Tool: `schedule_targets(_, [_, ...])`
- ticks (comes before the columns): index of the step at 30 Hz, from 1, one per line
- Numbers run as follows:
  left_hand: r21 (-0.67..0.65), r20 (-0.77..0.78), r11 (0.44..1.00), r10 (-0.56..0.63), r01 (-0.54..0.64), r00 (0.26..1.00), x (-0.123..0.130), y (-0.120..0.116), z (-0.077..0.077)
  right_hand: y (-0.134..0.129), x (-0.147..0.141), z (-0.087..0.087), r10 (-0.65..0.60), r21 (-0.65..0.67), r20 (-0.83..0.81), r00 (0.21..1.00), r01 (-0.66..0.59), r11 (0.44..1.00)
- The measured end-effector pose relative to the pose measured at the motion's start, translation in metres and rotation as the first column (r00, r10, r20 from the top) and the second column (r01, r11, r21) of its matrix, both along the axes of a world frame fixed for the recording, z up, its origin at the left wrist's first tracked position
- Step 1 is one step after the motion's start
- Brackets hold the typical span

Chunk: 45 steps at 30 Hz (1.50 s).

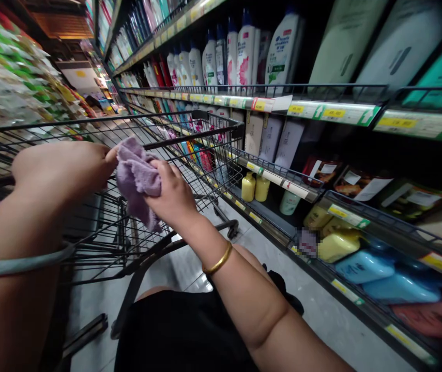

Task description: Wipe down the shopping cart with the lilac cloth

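Observation:
A light purple cloth (137, 175) hangs bunched over the basket of a black wire shopping cart (189, 137). My right hand (174, 194), with a gold bangle at the wrist, is closed around the cloth's right side. On the left, my left hand (63, 165) is curled, back of the hand up, and its fingertips pinch the cloth's left edge; most of its fingers are hidden. A grey bangle circles that forearm. The cart's wire sides pass behind and below both hands.
Shelves of shampoo bottles (246, 51) rise along the right. Lower down lie yellow bottles (340, 244) and blue bottles (401, 284). Blurred hanging packets (23, 77) line the left. Pale floor tiles (174, 268) show under the cart. Black clothing (174, 330) covers my lap.

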<state>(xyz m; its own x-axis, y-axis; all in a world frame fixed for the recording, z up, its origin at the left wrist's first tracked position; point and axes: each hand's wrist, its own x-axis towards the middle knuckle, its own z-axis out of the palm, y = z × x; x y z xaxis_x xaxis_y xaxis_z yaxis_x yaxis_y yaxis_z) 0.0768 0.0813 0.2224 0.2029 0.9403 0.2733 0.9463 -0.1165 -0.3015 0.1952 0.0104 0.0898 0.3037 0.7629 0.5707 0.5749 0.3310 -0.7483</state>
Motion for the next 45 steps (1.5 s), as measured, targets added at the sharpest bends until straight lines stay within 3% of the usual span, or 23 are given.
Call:
schedule_targets(4, [-0.013,-0.004,1.000,-0.004,0.004,1.000,0.002,-0.002,0.001,0.009,-0.003,-0.003,-0.017,-0.004,-0.122,0.992,0.017,1.000])
schedule_targets(11, [-0.023,-0.012,1.000,-0.010,0.010,1.000,0.005,-0.007,0.002,0.012,0.009,-0.006,-0.243,-0.051,-0.358,0.902,0.241,0.969])
schedule_targets(17, [0.004,-0.020,1.000,-0.003,0.003,1.000,0.005,-0.005,-0.001,0.011,-0.011,-0.006,0.003,0.041,-0.154,0.988,0.004,0.999])
schedule_targets(19, [-0.007,-0.009,1.000,0.009,-0.009,1.000,0.007,-0.006,0.000,0.013,0.000,-0.009,-0.060,0.035,-0.230,0.971,0.069,0.997])
schedule_targets(22, [-0.022,0.007,0.999,0.031,-0.031,0.999,0.009,-0.008,0.002,0.016,0.021,-0.013,-0.238,-0.031,-0.429,0.871,0.250,0.968])
schedule_targets(24, [-0.026,0.008,0.999,0.024,-0.024,1.000,0.010,-0.009,0.002,0.017,0.024,-0.013,-0.283,-0.066,-0.462,0.840,0.286,0.956])
schedule_targets(30, [0.006,0.046,0.999,-0.054,0.053,0.998,0.006,-0.010,-0.002,0.010,0.011,-0.015,-0.038,-0.048,-0.294,0.955,0.025,0.999])
schedule_targets(32, [0.003,0.045,0.998,-0.056,0.056,0.997,0.005,-0.010,-0.002,0.010,0.020,-0.018,-0.075,-0.060,-0.346,0.935,0.058,0.997])
schedule_targets(36, [0.003,0.041,0.999,-0.048,0.048,0.998,0.005,-0.010,-0.001,0.010,0.032,-0.022,-0.302,-0.187,-0.465,0.832,0.241,0.952])
schedule_targets(38, [0.008,0.041,0.998,-0.057,0.057,0.998,0.006,-0.011,-0.002,0.007,0.025,-0.021,-0.251,-0.175,-0.402,0.881,0.195,0.965])
schedule_targets(40, [0.023,0.043,0.997,-0.074,0.073,0.996,0.006,-0.011,-0.002,0.005,0.014,-0.021,-0.065,-0.082,-0.240,0.969,0.046,0.996])
schedule_targets(42, [0.036,0.045,0.996,-0.085,0.083,0.995,0.007,-0.012,-0.003,0.004,0.011,-0.024,0.073,-0.006,-0.087,0.994,-0.074,0.997])
schedule_targets(43, [0.037,0.048,0.996,-0.089,0.087,0.995,0.007,-0.013,-0.003,0.005,0.014,-0.026,0.079,0.011,-0.067,0.995,-0.079,0.997])
schedule_targets(45, [0.025,0.057,0.996,-0.092,0.090,0.994,0.007,-0.015,-0.003,0.008,0.027,-0.032,-0.035,-0.015,-0.164,0.986,0.033,0.999])
